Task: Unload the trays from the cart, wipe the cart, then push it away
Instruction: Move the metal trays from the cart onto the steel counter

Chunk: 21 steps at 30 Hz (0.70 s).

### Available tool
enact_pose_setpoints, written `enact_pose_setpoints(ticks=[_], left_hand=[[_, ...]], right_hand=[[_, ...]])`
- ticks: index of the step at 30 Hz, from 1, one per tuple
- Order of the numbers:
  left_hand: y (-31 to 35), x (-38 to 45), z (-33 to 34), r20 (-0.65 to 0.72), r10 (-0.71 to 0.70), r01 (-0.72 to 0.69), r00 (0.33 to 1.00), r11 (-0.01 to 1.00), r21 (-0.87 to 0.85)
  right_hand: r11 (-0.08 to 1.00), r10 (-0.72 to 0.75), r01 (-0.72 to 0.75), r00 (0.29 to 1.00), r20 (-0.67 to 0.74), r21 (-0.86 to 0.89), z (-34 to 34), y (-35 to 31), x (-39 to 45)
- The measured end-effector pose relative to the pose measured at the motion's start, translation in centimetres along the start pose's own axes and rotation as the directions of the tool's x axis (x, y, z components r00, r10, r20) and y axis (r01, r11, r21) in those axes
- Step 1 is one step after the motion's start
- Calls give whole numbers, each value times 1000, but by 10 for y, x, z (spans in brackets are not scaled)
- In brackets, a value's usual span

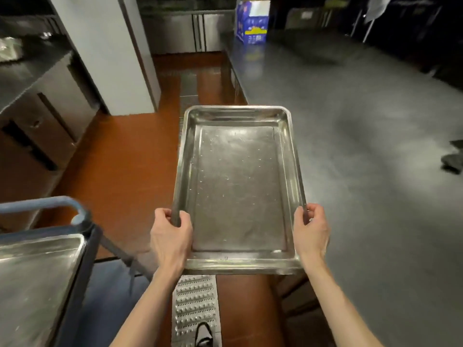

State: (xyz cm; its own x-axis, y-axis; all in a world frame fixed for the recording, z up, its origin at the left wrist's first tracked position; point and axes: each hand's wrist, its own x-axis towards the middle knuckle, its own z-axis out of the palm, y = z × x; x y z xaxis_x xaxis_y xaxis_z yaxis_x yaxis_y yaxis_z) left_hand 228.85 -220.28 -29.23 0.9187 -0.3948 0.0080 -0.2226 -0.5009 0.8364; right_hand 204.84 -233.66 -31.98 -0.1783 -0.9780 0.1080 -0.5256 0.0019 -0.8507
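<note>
Overhead | steel counter [363, 121] right, dim | red floor [120, 151] | possibly cloth [453, 159]

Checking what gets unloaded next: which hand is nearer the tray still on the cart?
Left. The left hand grips the carried tray's left rim, beside the cart tray; the right hand grips the far rim.

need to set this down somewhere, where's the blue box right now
In the head view the blue box stands at the far end of the long steel counter on the right, well beyond the tray.
</note>
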Motion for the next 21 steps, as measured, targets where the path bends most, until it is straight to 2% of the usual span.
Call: enact_pose_setpoints(ticks=[5,8,14,21], left_hand=[[28,2,61,194,127,-135,973,990,28],[50,6,96,290,212,-223,933,975,8],[84,5,160,499,356,-369,790,926,-77],[106,-34,223,690,417,-431,592,887,-165]], right_hand=[[991,133,-130,972,-193,30,-32,43,10],[979,197,-201,926,-323,24,-43,62,14],[946,293,-322,792,-535,41,-67,81,4],[906,320,-421,606,-729,48,-105,117,-19]])
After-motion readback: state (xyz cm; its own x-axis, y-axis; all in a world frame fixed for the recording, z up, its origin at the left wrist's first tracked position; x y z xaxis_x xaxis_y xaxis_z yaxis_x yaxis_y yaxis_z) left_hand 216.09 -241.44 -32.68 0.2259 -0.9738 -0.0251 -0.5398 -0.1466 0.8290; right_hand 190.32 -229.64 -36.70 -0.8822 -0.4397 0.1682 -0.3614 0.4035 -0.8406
